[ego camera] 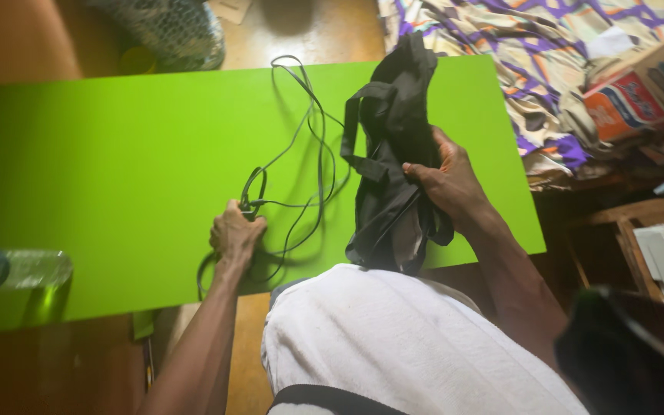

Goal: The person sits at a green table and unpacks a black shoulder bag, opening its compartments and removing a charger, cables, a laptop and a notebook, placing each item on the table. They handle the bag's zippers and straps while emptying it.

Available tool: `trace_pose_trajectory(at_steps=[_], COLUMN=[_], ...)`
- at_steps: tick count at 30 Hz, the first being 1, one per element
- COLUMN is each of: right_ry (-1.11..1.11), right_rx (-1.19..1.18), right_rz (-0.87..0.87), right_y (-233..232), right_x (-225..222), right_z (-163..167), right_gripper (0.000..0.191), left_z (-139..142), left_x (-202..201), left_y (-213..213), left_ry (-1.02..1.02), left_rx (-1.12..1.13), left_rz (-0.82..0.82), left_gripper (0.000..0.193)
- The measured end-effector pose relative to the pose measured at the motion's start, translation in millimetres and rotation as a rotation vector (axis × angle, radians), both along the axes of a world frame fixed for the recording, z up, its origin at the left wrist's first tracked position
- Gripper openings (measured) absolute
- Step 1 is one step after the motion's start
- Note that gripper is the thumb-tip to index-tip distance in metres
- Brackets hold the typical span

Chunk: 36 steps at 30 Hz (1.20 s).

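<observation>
Green table (78, 169), cable (301, 154), black bag (393, 154), bottle (17, 269)

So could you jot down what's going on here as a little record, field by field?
Surface: bright green board
Left hand: pressed on a dark cable, gripping part of it
Cable: lies in loose loops across the board
Right hand: grips a black fabric bag with straps, raised off the board
Nearby: clear plastic bottle at left, patterned cloth at right

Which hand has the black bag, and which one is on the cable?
The right hand grips the black bag, lifted above the green board. The left hand presses the thin black cable down on the board.
</observation>
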State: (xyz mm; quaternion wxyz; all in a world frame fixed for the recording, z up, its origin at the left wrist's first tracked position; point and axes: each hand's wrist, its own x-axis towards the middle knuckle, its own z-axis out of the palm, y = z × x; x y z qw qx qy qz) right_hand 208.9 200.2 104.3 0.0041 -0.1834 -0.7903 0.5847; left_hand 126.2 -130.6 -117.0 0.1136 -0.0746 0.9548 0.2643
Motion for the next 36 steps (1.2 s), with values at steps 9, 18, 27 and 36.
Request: trace_pose_trajectory(at_steps=[9,18,27,36], right_ry=[0.029,0.028,0.013,0.027], right_rx=[0.161,-0.026,0.035,0.059], right_rz=[0.143,0.247,0.254,0.25], right_y=[11.9,-33.9,-25.4,-29.8], right_x=[-27.5,-44.5,-38.9,-33.4], right_z=[-25.4,-60.9,-67.5,-63.4], right_gripper=[0.083,0.074,0.067,0.069], left_z=[92.5,176.8,181.5,139.4], left_x=[56.6,90.3,122.2,71.5], left_y=[-63.0,-51.5,-45.8,-11.4], left_ry=[0.001,0.243,0.219,0.13], left_rx=[0.838,1.018,0.739,0.561], left_rz=[0.251,0.349,0.282,0.437], left_gripper=[0.046,0.054,0.035,0.041])
